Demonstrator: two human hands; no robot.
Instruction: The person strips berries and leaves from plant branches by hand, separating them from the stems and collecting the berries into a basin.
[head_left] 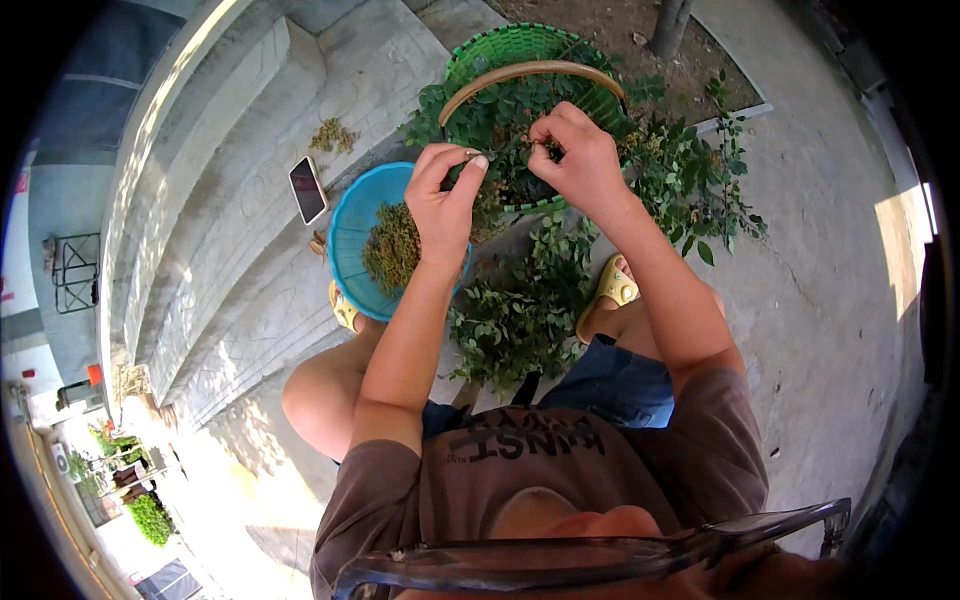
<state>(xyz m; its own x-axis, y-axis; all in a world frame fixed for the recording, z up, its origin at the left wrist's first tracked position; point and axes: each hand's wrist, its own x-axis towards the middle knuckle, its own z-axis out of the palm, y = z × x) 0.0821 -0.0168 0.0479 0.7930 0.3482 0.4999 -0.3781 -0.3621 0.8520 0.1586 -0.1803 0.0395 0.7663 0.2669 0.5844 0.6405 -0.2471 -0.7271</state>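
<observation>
My left hand (447,200) is closed in a pinch, with a thin dark plant stem (483,155) at the thumb and fingertip. To its right, my right hand (580,160) is also pinched shut; what lies between its fingertips is too small to make out against the leaves. Both hands are above a green woven basket (520,40) with a brown arched handle (530,68), filled with leafy green branches (490,110). Below my left wrist stands a blue basin (345,225), partly hidden by my forearm, holding a heap of small greenish-brown clusters (392,247).
Cut leafy branches (530,310) lie on the ground between my feet, and more (700,180) spread right of the basket. A phone (308,190) rests on the concrete step left of the basin, near a small loose cluster (334,136). A tree trunk (671,28) stands behind.
</observation>
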